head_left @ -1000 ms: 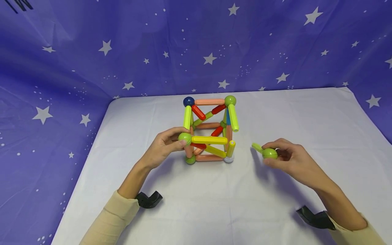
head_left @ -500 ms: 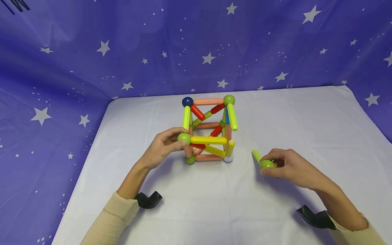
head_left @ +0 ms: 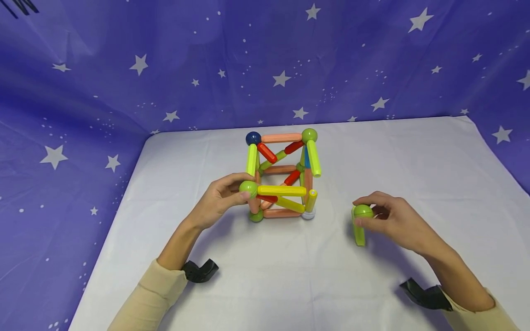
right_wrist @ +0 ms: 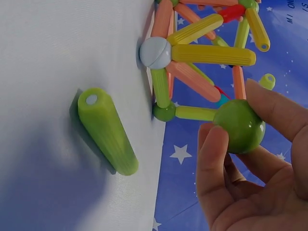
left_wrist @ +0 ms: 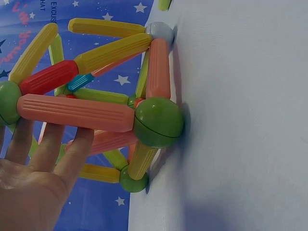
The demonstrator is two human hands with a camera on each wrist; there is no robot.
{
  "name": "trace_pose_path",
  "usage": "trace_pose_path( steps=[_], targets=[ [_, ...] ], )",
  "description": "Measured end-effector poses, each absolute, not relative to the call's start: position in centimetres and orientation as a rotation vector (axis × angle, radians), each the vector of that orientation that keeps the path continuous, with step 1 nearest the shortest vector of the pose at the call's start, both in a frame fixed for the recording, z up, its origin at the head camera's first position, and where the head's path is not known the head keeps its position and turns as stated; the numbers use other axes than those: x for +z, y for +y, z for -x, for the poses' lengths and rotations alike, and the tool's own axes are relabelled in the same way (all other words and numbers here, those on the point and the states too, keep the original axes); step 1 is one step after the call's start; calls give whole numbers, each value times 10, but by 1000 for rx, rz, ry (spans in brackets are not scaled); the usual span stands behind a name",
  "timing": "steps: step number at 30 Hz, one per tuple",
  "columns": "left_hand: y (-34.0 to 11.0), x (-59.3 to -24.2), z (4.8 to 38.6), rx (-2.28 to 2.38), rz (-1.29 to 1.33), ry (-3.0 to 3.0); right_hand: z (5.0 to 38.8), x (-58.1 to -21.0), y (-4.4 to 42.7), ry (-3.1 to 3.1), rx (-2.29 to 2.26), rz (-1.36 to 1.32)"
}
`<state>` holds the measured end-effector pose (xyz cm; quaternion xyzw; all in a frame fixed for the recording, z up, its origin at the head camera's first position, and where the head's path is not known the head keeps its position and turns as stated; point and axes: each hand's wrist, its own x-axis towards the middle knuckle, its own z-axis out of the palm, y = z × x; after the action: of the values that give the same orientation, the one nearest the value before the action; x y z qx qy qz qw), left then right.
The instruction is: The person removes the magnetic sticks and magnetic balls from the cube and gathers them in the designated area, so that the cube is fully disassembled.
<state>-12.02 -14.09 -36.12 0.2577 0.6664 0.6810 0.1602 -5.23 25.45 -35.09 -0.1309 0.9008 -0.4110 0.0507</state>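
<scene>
A cube-like frame of magnetic rods and balls stands on the table. At its upper front left corner, my left hand holds a green ball; a yellow rod runs rightward from that ball. In the left wrist view, its fingers lie against an upright salmon rod. To the right of the frame, my right hand pinches a loose green ball between thumb and fingers. Just below it a light green rod lies on the table, apart from the ball in the right wrist view.
A white cloth covers the table. Behind it hangs a purple star-patterned backdrop. From the frame's green back right ball, a lime rod juts forward with a free end. A yellow rod rises from the white ball.
My right hand has dipped and risen slightly with the green ball. The light green rod has swung from pointing left and away to pointing toward me. My left hand stays in place.
</scene>
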Motion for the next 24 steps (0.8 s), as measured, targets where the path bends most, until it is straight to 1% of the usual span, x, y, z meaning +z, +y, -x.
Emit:
trace_pose_path(
  steps=[7,16,24],
  targets=[
    [-141,-362,121,1939,-742,1885,55,-352,255,2771,-1288,374],
    [-141,-361,124,1909,-794,1875,60,-355,259,2757,-1328,180],
    [-141,-360,125,1906,-782,1886,70,-361,263,2772,-1376,183]
  ],
)
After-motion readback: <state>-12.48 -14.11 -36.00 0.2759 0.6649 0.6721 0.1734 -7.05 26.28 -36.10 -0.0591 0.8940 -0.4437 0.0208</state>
